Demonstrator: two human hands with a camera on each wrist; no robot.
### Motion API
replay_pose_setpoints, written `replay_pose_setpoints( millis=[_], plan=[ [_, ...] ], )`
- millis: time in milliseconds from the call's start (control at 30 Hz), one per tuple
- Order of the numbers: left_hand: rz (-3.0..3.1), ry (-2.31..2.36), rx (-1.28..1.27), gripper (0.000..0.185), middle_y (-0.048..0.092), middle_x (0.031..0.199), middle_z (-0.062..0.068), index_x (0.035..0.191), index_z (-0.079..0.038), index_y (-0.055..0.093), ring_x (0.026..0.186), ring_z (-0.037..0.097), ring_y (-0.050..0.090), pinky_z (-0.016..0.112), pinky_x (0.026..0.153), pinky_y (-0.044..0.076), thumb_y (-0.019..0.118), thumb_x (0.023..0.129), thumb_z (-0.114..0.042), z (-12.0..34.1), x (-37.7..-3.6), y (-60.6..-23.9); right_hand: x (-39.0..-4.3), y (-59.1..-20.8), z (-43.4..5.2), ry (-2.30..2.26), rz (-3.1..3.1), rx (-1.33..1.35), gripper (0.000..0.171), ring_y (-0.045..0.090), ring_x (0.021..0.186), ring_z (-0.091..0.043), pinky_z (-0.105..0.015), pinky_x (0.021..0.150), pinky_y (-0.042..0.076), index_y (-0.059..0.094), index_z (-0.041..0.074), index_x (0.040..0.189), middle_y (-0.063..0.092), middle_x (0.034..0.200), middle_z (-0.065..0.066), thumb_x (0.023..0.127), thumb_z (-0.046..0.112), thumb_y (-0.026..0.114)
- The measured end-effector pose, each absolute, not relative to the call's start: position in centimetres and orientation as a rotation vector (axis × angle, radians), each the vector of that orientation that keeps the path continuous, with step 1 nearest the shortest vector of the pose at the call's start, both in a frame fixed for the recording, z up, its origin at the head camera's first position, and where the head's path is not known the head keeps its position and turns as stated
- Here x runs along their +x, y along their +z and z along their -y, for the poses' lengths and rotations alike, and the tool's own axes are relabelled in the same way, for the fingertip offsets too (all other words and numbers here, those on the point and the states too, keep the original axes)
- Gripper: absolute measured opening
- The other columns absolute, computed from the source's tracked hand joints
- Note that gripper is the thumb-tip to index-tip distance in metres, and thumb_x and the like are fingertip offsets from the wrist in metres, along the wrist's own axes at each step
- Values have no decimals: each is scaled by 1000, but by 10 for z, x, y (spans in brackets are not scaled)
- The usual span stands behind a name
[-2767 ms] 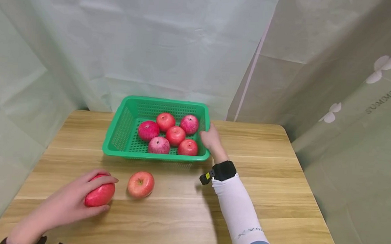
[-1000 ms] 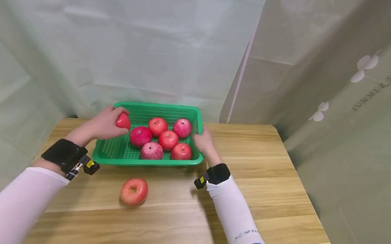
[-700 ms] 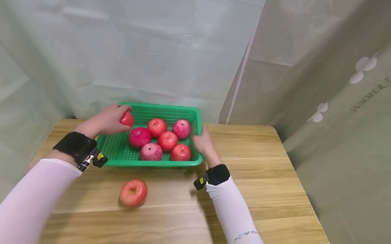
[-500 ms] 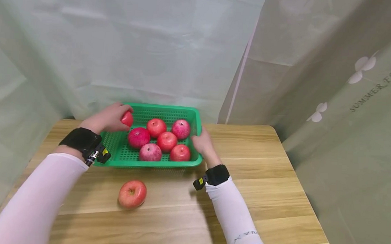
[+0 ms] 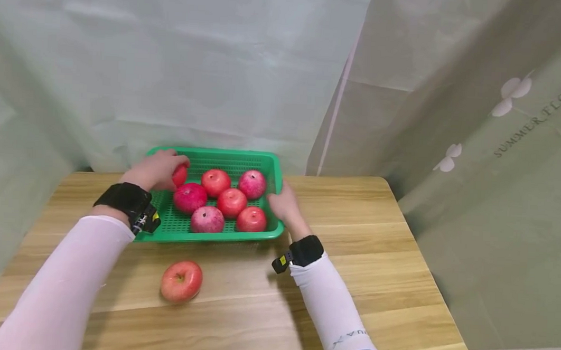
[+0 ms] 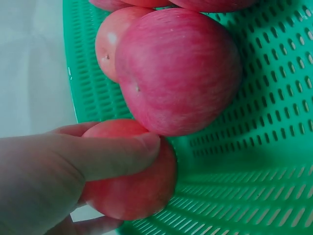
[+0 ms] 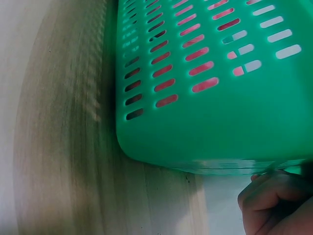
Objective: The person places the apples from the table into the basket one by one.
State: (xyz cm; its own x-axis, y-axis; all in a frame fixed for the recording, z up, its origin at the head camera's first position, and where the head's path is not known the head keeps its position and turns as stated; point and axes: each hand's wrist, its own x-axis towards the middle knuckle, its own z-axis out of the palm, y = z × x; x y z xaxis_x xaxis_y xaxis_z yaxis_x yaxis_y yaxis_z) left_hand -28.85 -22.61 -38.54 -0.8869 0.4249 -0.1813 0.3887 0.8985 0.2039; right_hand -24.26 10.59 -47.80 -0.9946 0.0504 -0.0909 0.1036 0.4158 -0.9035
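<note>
My left hand (image 5: 154,169) holds a red apple (image 6: 132,188) inside the back left of the green basket (image 5: 206,238), thumb across its top. In the left wrist view that apple sits against a larger dark red apple (image 6: 181,73). Several other apples, such as a pinkish one (image 5: 208,220), lie in the basket's middle and right. My right hand (image 5: 285,202) grips the basket's right rim, thumb on the inner side. The right wrist view shows its curled fingers (image 7: 269,198) by the slotted green wall. One more apple (image 5: 182,282) rests on the table in front of the basket.
The wooden table (image 5: 352,263) carries the basket near its back edge. A pale curtain (image 5: 210,71) hangs right behind, and a printed curtain (image 5: 498,207) stands along the right side.
My left hand has carried the apple from the table's left front into the basket, lately moving lower inside. My right hand stays at the basket's right rim. The view has shifted slightly.
</note>
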Motion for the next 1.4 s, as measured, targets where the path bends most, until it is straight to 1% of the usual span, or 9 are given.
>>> replay_pose_setpoints(
  millis=[133, 300, 433, 500, 600, 767, 933, 1100, 1400],
  plan=[
    [-2836, 266, 597, 59, 46, 136, 38, 140, -2, 62, 121, 53, 49, 68, 94, 50, 81, 85, -5, 225, -288, -388, -243, -479, -105, -1668, -2593, 121, 49, 62, 121, -33, -53, 100, 54, 55, 1, 145, 65, 134, -18, 96, 3, 56],
    [-2855, 254, 653, 53, 49, 137, 37, 136, -3, 65, 123, 56, 48, 70, 99, 46, 79, 86, -5, 225, -290, -393, -242, -479, -107, -1667, -2588, 119, 50, 62, 124, -34, -53, 99, 54, 53, 3, 149, 64, 137, -18, 98, 4, 55],
    [-2897, 194, 670, 56, 55, 136, 33, 136, -1, 65, 123, 55, 49, 71, 103, 42, 83, 83, -9, 225, -292, -397, -242, -478, -108, -1670, -2577, 124, 52, 61, 125, -34, -54, 100, 54, 52, 4, 151, 63, 139, -17, 99, 5, 56],
    [-2900, 186, 648, 59, 55, 137, 33, 138, 0, 63, 124, 55, 49, 70, 103, 43, 83, 83, -11, 225, -293, -398, -241, -478, -108, -1675, -2570, 124, 53, 61, 126, -33, -54, 101, 54, 51, 5, 152, 63, 140, -17, 99, 5, 56],
    [-2880, 241, 578, 63, 49, 140, 36, 143, 1, 59, 127, 55, 46, 71, 101, 45, 82, 86, -13, 225, -292, -399, -241, -478, -108, -1670, -2566, 124, 55, 60, 128, -33, -53, 102, 53, 50, 7, 155, 62, 142, -16, 100, 6, 56],
    [-2844, 334, 519, 62, 39, 140, 42, 148, -2, 57, 127, 57, 42, 73, 99, 46, 78, 90, -13, 228, -287, -401, -240, -477, -109, -1666, -2553, 130, 57, 59, 131, -35, -54, 104, 52, 47, 7, 158, 60, 146, -17, 101, 7, 55],
    [-2813, 312, 550, 61, 36, 141, 44, 151, -2, 57, 130, 60, 40, 73, 102, 44, 73, 93, -8, 228, -287, -403, -240, -477, -109, -1676, -2553, 131, 58, 58, 132, -35, -55, 104, 52, 47, 7, 157, 60, 146, -17, 100, 6, 56],
    [-2783, 289, 555, 64, 34, 141, 44, 156, -3, 52, 131, 60, 38, 72, 102, 44, 69, 94, -2, 229, -289, -405, -242, -478, -108, -1676, -2553, 141, 57, 59, 130, -34, -54, 103, 53, 49, 7, 156, 61, 144, -17, 100, 6, 57],
    [-2787, 290, 574, 66, 36, 138, 42, 155, -3, 54, 129, 58, 38, 73, 101, 45, 75, 92, -6, 230, -292, -405, -242, -476, -107, -1678, -2562, 143, 55, 60, 129, -36, -55, 102, 53, 49, 5, 155, 61, 144, -18, 100, 6, 57]
  ],
)
